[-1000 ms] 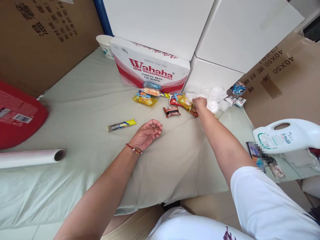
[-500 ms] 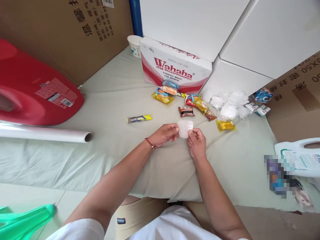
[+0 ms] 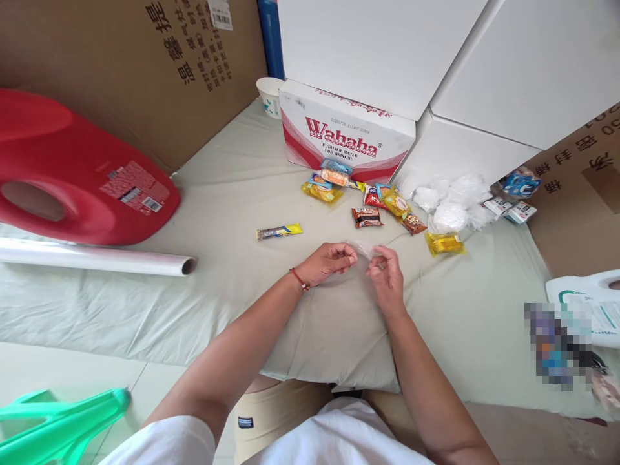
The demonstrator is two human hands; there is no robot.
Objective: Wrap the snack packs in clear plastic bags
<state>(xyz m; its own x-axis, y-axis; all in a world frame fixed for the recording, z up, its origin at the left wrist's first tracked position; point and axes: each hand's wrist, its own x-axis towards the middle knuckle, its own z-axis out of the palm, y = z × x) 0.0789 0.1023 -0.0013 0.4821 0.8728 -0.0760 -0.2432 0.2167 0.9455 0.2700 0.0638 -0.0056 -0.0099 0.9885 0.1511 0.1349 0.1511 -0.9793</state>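
Hands together over the middle of the pale green sheet (image 3: 217,213): left hand (image 3: 329,260) and right hand (image 3: 386,274) each pinching one end of a small clear plastic bag (image 3: 364,248), now pulled flat and thin between the fingertips. Half a second back, same bag held up as a white square facing the camera; a second back, right hand stretched far out at the bag pile, left lying idle on the sheet. Judged from that: one bag fetched from the pile and being worked open at its mouth, nothing in it yet. Counted on the sheet: one heap of crumpled clear bags (image 3: 448,197) on the far right; roughly ten small snack packets (image 3: 367,216) scattered before the one Wahaha carton (image 3: 346,139), exact number hard to tell where they overlap; one long yellow bar (image 3: 279,231) lying apart on the left; one yellow packet (image 3: 444,243) apart on the right. Also one paper cup (image 3: 269,95) far back, one red jug (image 3: 72,174) and one film roll (image 3: 97,258) on the left.
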